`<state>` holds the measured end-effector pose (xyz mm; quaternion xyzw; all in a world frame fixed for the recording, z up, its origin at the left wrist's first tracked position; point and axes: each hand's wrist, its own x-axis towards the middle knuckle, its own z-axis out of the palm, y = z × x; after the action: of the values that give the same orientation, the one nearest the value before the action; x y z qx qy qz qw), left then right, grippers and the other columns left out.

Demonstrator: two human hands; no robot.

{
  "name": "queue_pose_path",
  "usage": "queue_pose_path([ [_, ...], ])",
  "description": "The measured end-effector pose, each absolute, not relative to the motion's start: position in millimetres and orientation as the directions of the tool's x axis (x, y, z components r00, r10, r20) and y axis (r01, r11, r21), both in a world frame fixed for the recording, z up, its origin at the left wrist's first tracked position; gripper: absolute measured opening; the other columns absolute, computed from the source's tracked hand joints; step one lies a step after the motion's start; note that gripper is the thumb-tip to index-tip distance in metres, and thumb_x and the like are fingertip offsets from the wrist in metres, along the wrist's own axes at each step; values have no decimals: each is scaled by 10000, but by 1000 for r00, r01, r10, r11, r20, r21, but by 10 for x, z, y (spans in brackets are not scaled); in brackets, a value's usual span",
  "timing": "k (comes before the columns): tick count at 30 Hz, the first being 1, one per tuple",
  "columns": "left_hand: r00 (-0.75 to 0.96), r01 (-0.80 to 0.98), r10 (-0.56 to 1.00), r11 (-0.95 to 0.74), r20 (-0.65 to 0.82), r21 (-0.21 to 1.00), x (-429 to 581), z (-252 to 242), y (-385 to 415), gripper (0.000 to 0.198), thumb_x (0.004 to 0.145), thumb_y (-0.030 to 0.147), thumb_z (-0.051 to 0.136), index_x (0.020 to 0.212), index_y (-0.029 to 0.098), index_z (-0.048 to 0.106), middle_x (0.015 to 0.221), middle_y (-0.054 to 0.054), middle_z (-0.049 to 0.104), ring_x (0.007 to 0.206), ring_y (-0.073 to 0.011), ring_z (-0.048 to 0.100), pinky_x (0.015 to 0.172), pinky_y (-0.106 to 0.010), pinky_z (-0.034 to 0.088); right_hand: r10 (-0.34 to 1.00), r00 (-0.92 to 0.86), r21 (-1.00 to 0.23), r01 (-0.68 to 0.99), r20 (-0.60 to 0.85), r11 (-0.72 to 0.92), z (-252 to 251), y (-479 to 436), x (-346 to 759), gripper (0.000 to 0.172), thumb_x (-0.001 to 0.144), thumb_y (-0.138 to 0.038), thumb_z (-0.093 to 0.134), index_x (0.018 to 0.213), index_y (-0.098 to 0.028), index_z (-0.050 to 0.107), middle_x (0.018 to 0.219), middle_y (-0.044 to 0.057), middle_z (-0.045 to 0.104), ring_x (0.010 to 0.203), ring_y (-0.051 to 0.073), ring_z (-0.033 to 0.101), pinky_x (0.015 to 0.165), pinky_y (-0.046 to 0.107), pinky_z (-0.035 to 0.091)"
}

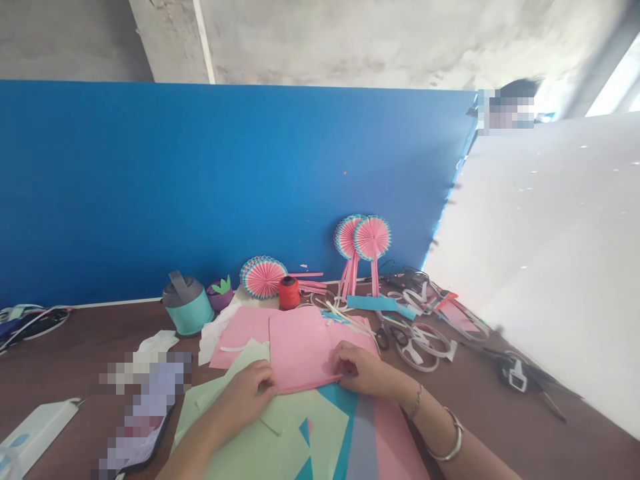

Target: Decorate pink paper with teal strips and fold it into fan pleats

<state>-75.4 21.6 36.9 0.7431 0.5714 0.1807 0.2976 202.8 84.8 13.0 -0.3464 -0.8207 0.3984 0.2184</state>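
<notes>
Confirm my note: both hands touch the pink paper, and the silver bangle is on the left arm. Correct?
No: the head view shows the silver bangle on the right arm, not the left. The rest holds: the left hand and right hand both touch the pink paper.

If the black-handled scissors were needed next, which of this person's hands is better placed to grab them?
Probably the right hand: the scissors lie close beside it. The left hand is farther off, at the opposite lower corner of the pink sheet.
</notes>
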Motion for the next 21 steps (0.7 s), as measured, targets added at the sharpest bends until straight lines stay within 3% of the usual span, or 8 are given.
queue_pose_path([
  [5,280,744,958,-181,-54,643,-764,330,222,128,772,212,433,656,205,486,790,-1,541,769,-165,516,696,-264,389,753,-651,-828,368,96,423,87,879,2026,96,708,-98,562,737,-178,608,947,44,578,865,158,559,780,279,450],
  [8,279,750,959,-188,-45,634,-761,326,221,132,774,213,424,662,205,492,796,-4,552,771,-167,520,694,-266,392,750,-657,-829,378,73,412,89,882,2036,58,715,-130,601,737,-179,624,965,45,583,851,157,563,749,274,455],
  [11,269,758,962,-177,-54,628,-758,330,217,137,779,212,416,659,207,481,793,-3,552,775,-168,526,695,-266,388,742,-668,-831,380,59,407,98,869,2039,169,659,-110,650,811,-183,636,976,37,576,790,142,557,688,254,455],
  [17,249,751,968,-166,-40,639,-758,301,220,137,781,218,419,666,209,494,784,-3,544,780,-172,530,697,-269,392,766,-632,-833,358,116,422,53,888,2010,85,746,-122,576,727,-176,640,920,51,585,864,167,581,802,298,451],
  [21,226,761,974,-160,-25,628,-747,259,247,137,757,211,444,632,204,499,791,-13,537,795,-176,534,730,-274,402,790,-605,-819,400,102,412,32,900,1984,120,767,-125,536,690,-169,617,895,55,579,829,165,585,776,294,452],
])
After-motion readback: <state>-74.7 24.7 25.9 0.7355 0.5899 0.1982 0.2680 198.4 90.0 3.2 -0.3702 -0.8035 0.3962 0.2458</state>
